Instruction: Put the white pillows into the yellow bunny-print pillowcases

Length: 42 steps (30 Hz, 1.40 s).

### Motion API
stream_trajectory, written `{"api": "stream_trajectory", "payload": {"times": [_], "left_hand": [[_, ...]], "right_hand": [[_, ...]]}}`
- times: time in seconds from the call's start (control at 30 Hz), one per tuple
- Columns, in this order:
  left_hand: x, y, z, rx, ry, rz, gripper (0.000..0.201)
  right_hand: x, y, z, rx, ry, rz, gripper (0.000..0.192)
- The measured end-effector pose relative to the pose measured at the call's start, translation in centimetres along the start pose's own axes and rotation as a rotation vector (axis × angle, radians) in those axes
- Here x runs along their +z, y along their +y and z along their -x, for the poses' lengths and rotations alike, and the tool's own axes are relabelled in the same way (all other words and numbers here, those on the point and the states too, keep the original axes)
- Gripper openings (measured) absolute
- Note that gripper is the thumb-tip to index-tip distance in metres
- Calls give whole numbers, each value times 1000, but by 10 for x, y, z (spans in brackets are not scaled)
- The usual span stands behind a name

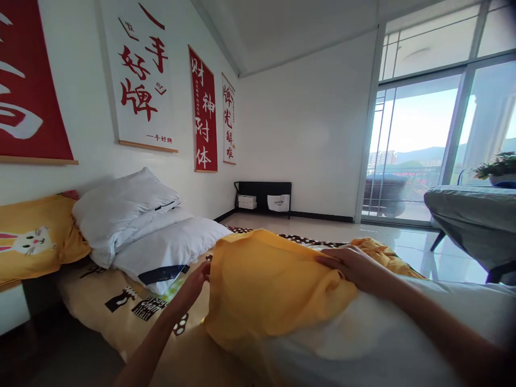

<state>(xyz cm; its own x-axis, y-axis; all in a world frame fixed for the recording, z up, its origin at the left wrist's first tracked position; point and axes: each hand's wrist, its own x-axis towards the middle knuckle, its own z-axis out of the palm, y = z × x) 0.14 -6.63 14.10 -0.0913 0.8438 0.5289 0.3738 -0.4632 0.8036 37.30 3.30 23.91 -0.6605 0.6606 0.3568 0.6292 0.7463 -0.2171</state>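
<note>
Yellow pillowcase [266, 290], soft and light, half drawn over white pillow [363, 344] at near edge of bed [100, 301]. Likely limp and easy to bunch; best taken at open hem. Left hand [195, 285] pinching left edge of cloth; right hand [358, 266] pressed flat on top, fingers gripping a fold. Two more white pillows [133, 226] stacked at head end beside wall.

A plain yellow pillowcase [266, 285] covers a white pillow [363, 344], two white pillows [133, 215] lie stacked, and the cream bedsheet [121, 312] carries black cat prints.
</note>
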Motion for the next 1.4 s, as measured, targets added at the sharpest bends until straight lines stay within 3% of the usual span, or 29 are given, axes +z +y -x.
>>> {"api": "stream_trajectory", "payload": {"times": [0.07,0.2,0.3,0.4,0.53,0.67,0.83,0.93,1.03,1.13,1.2,1.27,1.3,1.4], "left_hand": [[7,-15,8,3,11,-27,38],[22,-36,13,28,222,-113,39],[27,-44,12,-1,351,-82,41],[33,-52,12,-40,447,-8,43],[46,-64,11,-106,439,135,44],[42,-72,8,-136,375,196,43],[36,-69,14,-86,401,143,44],[46,-66,19,-75,370,50,46],[55,-61,21,-94,425,2,47],[56,-48,19,-96,496,24,46],[53,-35,18,-94,523,122,43],[53,-27,17,-87,559,226,42],[54,-26,17,-89,572,251,43],[58,-38,20,-122,575,199,49]], "right_hand": [[3,2,2,24,57,57,49],[4,-3,5,-116,105,110,46],[-5,-7,10,-129,86,73,44],[-22,-10,17,-109,157,94,44],[-30,-11,23,-129,295,132,46],[-14,-7,20,-159,223,124,47],[-1,1,14,-164,178,26,41],[6,1,9,-92,217,-6,37],[6,-2,2,-68,278,114,31],[-18,-4,1,-14,466,242,28],[-38,-4,5,1,664,270,32],[-48,-1,12,-3,764,272,37],[-49,2,16,-14,739,271,39],[-35,12,23,-66,484,270,45]]}}
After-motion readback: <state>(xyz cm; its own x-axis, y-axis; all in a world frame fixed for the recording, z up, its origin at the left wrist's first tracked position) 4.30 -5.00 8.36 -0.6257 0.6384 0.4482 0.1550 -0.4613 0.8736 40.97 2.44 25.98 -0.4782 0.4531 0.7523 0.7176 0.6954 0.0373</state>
